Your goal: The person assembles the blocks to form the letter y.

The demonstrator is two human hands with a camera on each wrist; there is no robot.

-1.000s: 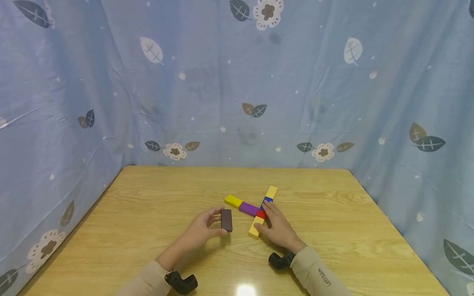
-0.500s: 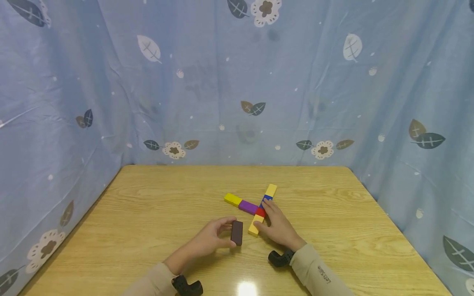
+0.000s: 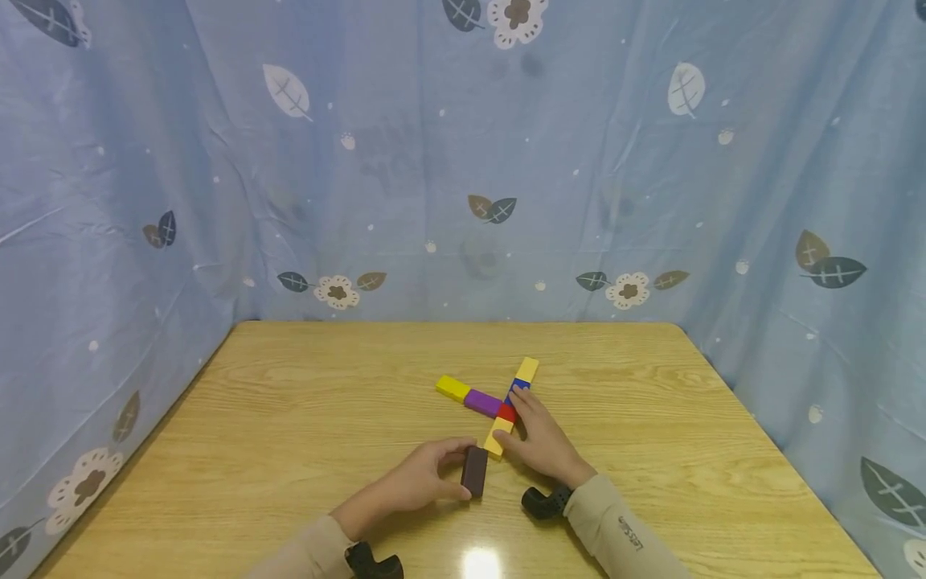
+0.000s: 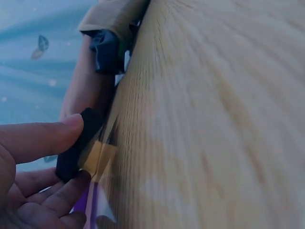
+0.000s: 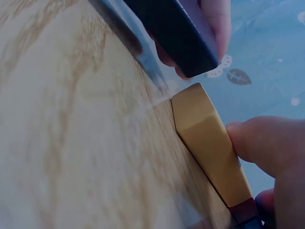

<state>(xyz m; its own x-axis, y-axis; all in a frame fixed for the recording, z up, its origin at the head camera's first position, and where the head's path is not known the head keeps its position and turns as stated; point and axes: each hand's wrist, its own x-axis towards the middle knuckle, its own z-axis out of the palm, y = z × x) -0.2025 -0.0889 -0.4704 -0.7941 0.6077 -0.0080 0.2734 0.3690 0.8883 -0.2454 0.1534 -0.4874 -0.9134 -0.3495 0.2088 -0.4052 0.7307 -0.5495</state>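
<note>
My left hand (image 3: 423, 476) pinches a dark brown rectangular block (image 3: 474, 472) between thumb and fingertips. The left wrist view shows this dark block (image 4: 78, 145) too. In the right wrist view the block stands just above the table, slightly apart from the end of a pale yellow block (image 5: 209, 143). My right hand (image 3: 546, 441) rests along a line of blocks. Its thumb touches the side of the pale yellow block (image 3: 497, 439), and its fingertips lie on the blue block (image 3: 518, 388). A red block (image 3: 506, 412) sits between those two.
Beyond the blue block, another pale yellow block (image 3: 528, 369) ends the line. A purple block (image 3: 483, 403) and a bright yellow block (image 3: 452, 388) branch off leftward from the red one. All lie on a wooden table (image 3: 325, 378), with a patterned blue curtain (image 3: 405, 161) behind.
My left hand has carried the dark brown block right and nearer to me, close to the near end of the pale yellow block. My right hand has stayed on the line.
</note>
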